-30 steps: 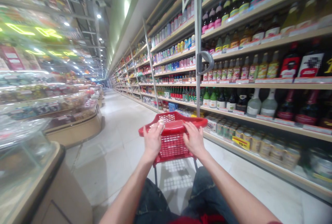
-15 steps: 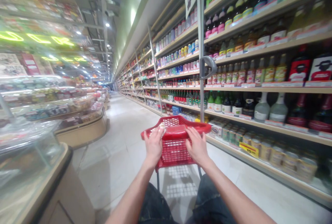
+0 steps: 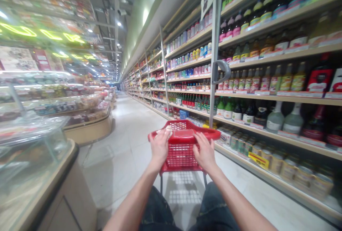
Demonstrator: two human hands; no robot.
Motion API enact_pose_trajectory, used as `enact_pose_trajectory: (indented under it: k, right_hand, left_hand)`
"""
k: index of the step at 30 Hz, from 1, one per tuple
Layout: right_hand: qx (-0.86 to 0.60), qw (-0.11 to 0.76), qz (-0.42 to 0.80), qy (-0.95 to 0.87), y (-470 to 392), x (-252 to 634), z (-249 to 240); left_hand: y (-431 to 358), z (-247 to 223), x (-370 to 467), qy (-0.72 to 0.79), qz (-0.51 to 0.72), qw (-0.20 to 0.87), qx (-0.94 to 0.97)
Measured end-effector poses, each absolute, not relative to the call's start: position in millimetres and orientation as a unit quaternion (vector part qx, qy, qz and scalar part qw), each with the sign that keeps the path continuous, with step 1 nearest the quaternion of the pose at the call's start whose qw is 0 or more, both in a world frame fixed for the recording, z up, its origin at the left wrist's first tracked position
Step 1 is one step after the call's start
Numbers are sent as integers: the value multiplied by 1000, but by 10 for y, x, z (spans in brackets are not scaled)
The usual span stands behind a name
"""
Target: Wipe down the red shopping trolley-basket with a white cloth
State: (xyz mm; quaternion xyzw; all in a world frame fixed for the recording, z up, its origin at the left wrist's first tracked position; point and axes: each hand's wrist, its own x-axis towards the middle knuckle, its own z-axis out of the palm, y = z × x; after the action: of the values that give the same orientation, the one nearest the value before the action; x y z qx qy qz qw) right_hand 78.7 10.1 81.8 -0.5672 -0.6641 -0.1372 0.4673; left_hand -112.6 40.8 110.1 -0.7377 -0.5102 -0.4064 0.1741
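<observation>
A red plastic shopping cart [image 3: 181,154] with a mesh basket stands in front of my knees. My left hand [image 3: 159,149] is closed at the left part of its handlebar, with a crumpled white tissue [image 3: 169,129] showing between the fingers and the bar. On the other side, my right hand [image 3: 205,153] curls its fingers over the right part of the red handlebar [image 3: 184,134]. The undersides of both hands are hidden. Only a little of the inside of the basket shows.
Tall shelves of bottles and cans [image 3: 256,117] line the right side, with a yellow price tag [image 3: 258,160] low down. Glass-topped display counters [image 3: 88,127] stand on the left. A pale tiled aisle [image 3: 125,124] runs forward between them.
The view has swung slightly left, so shelves and counters sit further right in the picture. Both hands stay on the handlebar, and the tissue is still in the left one.
</observation>
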Motion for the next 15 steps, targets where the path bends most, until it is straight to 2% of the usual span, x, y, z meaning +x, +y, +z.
enact_pose_trajectory:
  k: [6,12,15]
  right_hand:
    - [-571,464,-139,-663,98,817,816]
    - [-555,487,-123,-663,66,759,826]
    - [-548,500,-122,-659,56,703,825]
  left_hand:
    - [348,1073,-838,-450,-387,191,-782]
    - [407,1125,-1288,-565,-416,168,-693]
    - [349,1137,-1109,-537,-404,171,-720]
